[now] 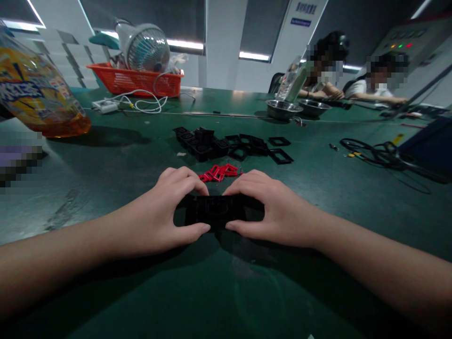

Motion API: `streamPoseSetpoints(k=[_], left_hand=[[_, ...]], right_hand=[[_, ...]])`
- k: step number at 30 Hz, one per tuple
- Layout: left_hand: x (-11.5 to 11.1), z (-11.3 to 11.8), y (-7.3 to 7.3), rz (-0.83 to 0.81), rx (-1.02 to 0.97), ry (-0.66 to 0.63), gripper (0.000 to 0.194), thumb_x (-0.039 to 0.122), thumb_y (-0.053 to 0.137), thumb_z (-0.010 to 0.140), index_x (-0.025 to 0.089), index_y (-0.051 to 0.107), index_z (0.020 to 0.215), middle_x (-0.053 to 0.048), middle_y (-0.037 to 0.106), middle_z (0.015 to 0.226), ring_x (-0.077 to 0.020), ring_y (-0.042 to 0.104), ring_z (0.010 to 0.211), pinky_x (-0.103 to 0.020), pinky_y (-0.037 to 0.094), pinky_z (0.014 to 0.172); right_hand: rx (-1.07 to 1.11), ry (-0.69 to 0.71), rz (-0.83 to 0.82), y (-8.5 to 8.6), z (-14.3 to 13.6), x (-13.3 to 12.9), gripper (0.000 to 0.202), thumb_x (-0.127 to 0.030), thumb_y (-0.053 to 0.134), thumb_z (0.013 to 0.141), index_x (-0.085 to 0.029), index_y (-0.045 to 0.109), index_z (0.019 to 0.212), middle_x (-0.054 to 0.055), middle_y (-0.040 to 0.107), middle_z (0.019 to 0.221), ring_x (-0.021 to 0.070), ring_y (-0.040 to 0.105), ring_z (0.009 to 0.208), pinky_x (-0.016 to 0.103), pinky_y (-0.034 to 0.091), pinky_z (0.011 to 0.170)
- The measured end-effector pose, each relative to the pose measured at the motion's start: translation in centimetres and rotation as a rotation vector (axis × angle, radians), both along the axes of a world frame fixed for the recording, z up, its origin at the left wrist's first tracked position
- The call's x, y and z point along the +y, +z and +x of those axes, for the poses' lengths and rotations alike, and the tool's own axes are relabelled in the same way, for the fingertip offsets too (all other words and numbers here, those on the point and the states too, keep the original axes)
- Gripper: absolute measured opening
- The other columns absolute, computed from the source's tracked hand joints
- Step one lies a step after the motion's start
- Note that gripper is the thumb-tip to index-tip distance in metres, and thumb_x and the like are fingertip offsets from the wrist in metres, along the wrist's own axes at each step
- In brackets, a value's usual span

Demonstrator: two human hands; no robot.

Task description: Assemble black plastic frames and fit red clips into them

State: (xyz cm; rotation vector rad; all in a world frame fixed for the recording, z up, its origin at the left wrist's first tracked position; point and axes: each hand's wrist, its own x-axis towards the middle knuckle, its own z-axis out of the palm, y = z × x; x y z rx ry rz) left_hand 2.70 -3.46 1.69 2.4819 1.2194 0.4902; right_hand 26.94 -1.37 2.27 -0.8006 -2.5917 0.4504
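Between both hands is a black rectangular plastic part [217,209] with a raised rim in its middle, low over the green table. My left hand [173,207] grips its left side, thumb on the near edge and fingers on the far edge. On the right side my right hand [264,207] pinches it the same way. Just beyond the fingers lies a small pile of red plastic frames [219,173]. Farther back sit a cluster of black square housings [199,141] and several flat black frames [281,156].
At left stands a bottle of orange liquid [45,89]. A red basket [141,82] holding a fan [148,47] is at the back, near a white cable [148,106]. Metal bowls [282,110], black cables [381,157] and two seated people are to the right.
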Motion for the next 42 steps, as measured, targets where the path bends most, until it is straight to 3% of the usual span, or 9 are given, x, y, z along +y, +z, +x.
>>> streamPoseSetpoints(k=[5,10,19,42], left_hand=[[0.13,0.01,-0.19,0.005,-0.018,0.002,0.033,0.044,0.065,0.080,0.019,0.060,0.102,-0.008,0.056,0.108,-0.0288,0.048,0.107,-0.043,0.045,0.091],[0.14,0.07,-0.15,0.014,-0.014,0.011,0.033,0.044,0.065,0.079,0.019,0.060,0.100,-0.008,0.057,0.106,-0.0288,0.049,0.106,-0.043,0.045,0.091],[0.17,-0.03,-0.36,0.017,-0.009,0.012,0.034,0.046,0.064,0.079,0.020,0.060,0.100,-0.008,0.058,0.106,-0.0283,0.050,0.106,-0.043,0.045,0.092],[0.13,-0.08,-0.37,0.009,-0.022,-0.002,0.035,0.046,0.066,0.080,0.018,0.060,0.100,-0.008,0.058,0.106,-0.0283,0.049,0.104,-0.042,0.044,0.089]], right_hand=[[-0.002,-0.016,-0.011,0.06,0.02,-0.02,0.032,-0.031,0.075,0.079,-0.017,0.066,0.106,0.007,0.070,0.102,0.0232,0.059,0.098,0.038,0.045,0.088],[0.000,-0.004,-0.003,0.07,0.02,-0.17,0.050,-0.032,0.077,0.076,-0.015,0.063,0.121,0.010,0.070,0.115,0.0252,0.059,0.108,0.039,0.045,0.092],[0.004,0.000,-0.005,-0.04,-0.03,-0.08,0.034,-0.029,0.073,0.081,-0.018,0.066,0.112,0.007,0.071,0.105,0.0229,0.061,0.100,0.038,0.046,0.090],[-0.012,-0.005,-0.004,0.12,-0.15,-0.20,0.034,-0.027,0.073,0.082,-0.012,0.068,0.112,0.008,0.070,0.104,0.0214,0.059,0.098,0.035,0.045,0.088]])
